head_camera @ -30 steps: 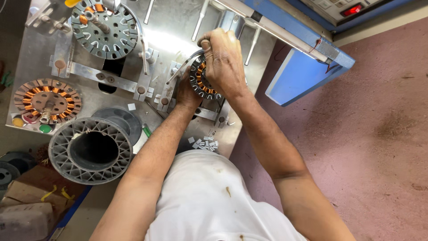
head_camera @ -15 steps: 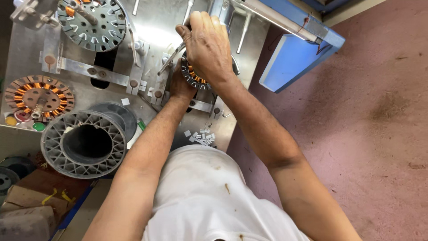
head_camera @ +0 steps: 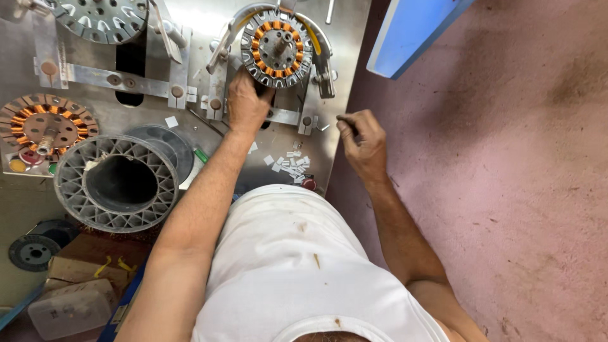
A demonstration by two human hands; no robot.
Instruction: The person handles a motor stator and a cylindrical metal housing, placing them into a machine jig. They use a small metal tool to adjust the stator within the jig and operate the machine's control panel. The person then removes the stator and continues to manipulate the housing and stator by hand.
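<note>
The person's left hand [head_camera: 248,101] was pressed against the near edge of a round grey metal stator wound with copper-orange coils [head_camera: 277,48], fingers curled onto its rim so that it gripped the part. The stator sat on a spindle in a curved steel cradle [head_camera: 320,57] at the far side of the shiny steel workbench [head_camera: 126,117], right of centre.

The right hand [head_camera: 362,140] hung off the right edge of the bench, over the reddish-brown floor [head_camera: 506,190]. Its fingers were drawn together into a loose fist and something thin and dark poked out near the fingertips; I could not tell what it was, or whether the hand truly held it.

Just near of the stator, between the two hands, a scatter of small white paper slips [head_camera: 288,163] lay on the bench, with a small red button [head_camera: 308,183] at the bench's near edge. To the left stood a large grey ribbed plastic spool with a hollow black core [head_camera: 114,183]. Further left lay a second copper-wound stator [head_camera: 45,125], flat on the bench, and a third grey slotted disc [head_camera: 101,19] sat at the far left corner. A blue panel [head_camera: 411,31] angled away at the far right.
</note>
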